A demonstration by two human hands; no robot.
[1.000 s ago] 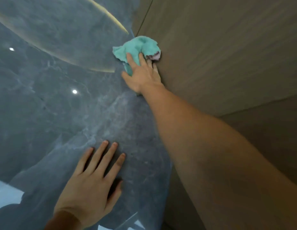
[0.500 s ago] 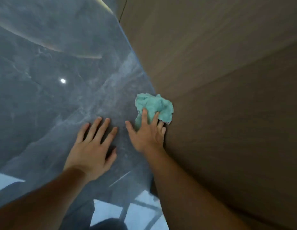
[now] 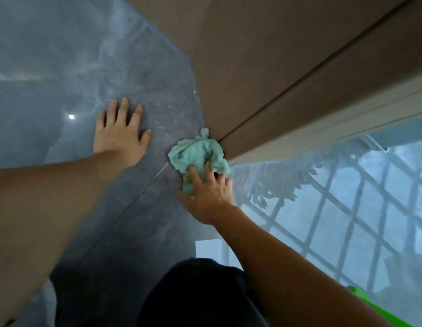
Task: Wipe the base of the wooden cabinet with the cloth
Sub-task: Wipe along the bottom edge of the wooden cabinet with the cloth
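Observation:
A crumpled mint-green cloth (image 3: 200,152) lies on the glossy grey floor, bunched against the bottom corner of the brown wooden cabinet (image 3: 264,67). My right hand (image 3: 210,194) presses on the cloth's near part, fingers spread over it, and the cloth's far edge touches the cabinet's base where a dark seam meets the floor. My left hand (image 3: 121,134) rests flat on the floor to the left of the cloth, fingers apart, holding nothing.
The polished grey marble floor (image 3: 63,79) mirrors a ceiling light and, at the right, a gridded window. A pale strip (image 3: 346,114) runs along the cabinet's right side. Dark clothing (image 3: 200,293) fills the bottom centre. A bright green thing (image 3: 363,300) shows at the lower right.
My right hand has dragged the cloth along the cabinet's base toward me, reaching its near corner. The view has swung right. My left hand stays flat on the floor.

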